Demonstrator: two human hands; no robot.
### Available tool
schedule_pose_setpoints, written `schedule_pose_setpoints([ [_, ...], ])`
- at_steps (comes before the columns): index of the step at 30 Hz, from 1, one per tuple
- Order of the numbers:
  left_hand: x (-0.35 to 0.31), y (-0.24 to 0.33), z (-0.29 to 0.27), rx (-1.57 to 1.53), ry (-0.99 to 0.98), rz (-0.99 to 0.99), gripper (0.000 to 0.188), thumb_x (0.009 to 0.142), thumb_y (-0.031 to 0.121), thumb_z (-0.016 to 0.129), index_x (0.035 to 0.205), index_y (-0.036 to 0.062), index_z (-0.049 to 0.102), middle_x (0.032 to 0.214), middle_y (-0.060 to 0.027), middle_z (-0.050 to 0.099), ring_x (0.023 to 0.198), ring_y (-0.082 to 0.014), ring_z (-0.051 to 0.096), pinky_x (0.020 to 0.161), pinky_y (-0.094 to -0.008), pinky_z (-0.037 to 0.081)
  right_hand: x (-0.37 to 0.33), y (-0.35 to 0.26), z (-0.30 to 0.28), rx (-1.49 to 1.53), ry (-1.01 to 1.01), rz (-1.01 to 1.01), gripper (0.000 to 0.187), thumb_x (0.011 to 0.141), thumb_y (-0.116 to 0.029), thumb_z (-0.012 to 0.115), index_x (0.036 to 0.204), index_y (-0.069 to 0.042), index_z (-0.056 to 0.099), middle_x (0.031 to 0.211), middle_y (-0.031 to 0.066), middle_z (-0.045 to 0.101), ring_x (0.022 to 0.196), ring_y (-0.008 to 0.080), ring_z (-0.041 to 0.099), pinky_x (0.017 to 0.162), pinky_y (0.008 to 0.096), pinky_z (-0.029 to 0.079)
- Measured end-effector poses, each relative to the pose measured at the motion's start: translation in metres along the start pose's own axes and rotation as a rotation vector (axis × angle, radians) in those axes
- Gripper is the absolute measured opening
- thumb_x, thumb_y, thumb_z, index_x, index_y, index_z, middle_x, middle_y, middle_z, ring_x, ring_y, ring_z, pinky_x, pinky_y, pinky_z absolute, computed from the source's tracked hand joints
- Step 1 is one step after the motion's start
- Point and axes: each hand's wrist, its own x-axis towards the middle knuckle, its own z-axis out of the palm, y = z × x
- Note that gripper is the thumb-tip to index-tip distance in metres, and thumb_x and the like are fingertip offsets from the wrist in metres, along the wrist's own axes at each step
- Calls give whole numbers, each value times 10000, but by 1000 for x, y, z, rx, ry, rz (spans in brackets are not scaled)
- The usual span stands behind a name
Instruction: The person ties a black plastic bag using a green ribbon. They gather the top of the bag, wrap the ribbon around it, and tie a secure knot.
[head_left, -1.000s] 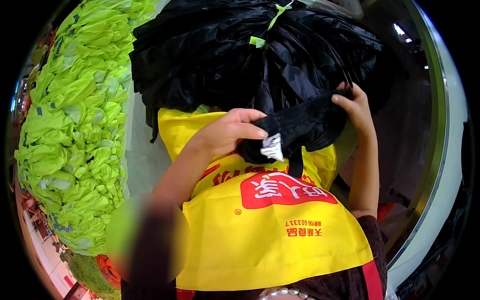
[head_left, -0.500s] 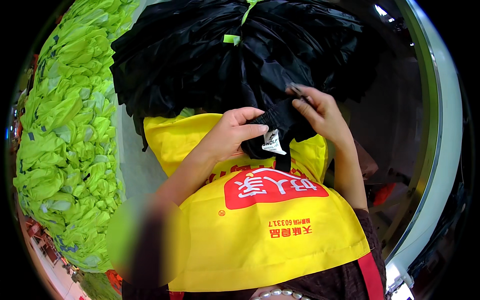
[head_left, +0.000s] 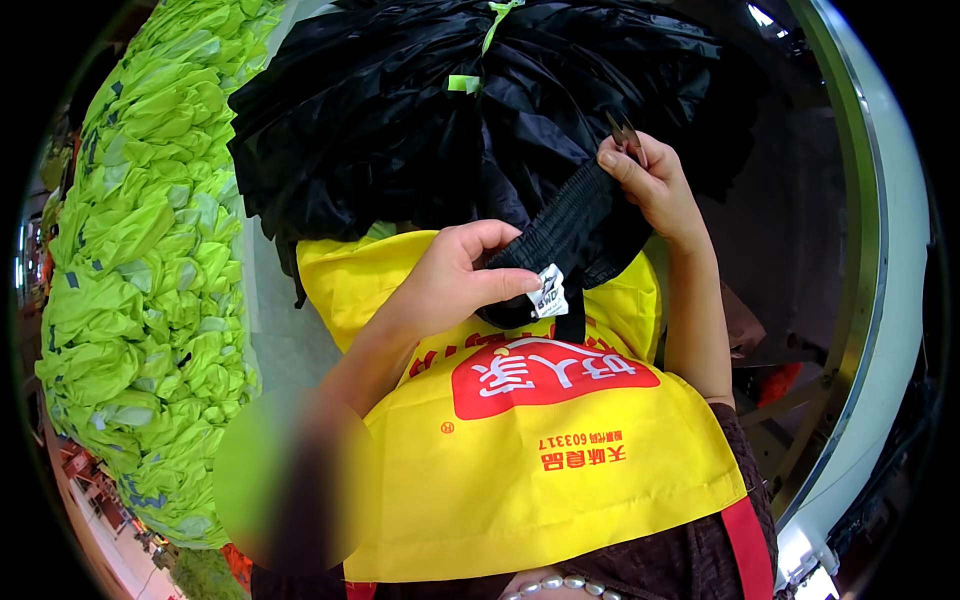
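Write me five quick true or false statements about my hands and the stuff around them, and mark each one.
1. The left hand grips the black cloth. True.
2. The right hand holds no tool. False: a small metal tool is in it.
3. A white tag shows by the left thumb. True.
4. The apron is mainly blue. False: it is mainly yellow.
5. The bright green pile lies right of the black bundle. False: it lies to the left.

Left hand (head_left: 448, 277) and right hand (head_left: 657, 188) hold black elastic waistband (head_left: 563, 222) with white label (head_left: 549, 296); right hand also holds clippers (head_left: 626, 135).
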Motion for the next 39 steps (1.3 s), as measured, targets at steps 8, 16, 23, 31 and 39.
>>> schedule_pose_setpoints([
  [8,14,4,2,-122,-4,66,210,773,6,659,980,-10,625,908,-53,661,790,-100,622,731,-232,502,0,1,7,117,-12,131,152,866,-212,619,831,-64,612,632,-71,457,583,33,395,556,200,331],
  [16,19,-2,19,55,-178,445,89,778,-18,643,855,-18,598,787,26,445,732,-54,471,627,-213,382,0,12,34,274,-107,227,130,856,-197,632,829,-74,599,669,-93,478,580,11,398,522,176,311],
  [23,26,1,17,-274,-148,57,171,825,41,620,985,-21,615,908,-76,651,767,-109,632,678,-249,523,7,5,38,232,-17,62,141,867,-217,622,859,-79,594,651,-97,472,524,3,370,472,175,268],
  [31,31,5,16,496,83,642,163,776,36,669,933,11,634,909,-61,557,775,-116,566,690,-240,452,12,21,41,473,-126,233,119,863,-170,634,871,-55,601,745,-50,562,663,20,503,620,168,414],
  [39,38,11,14,504,170,821,167,741,50,688,904,28,662,1076,-115,589,1056,-268,509,866,-328,390,2,29,53,949,-156,336,121,856,-143,626,927,-53,588,839,-8,608,763,70,590,668,214,484],
])
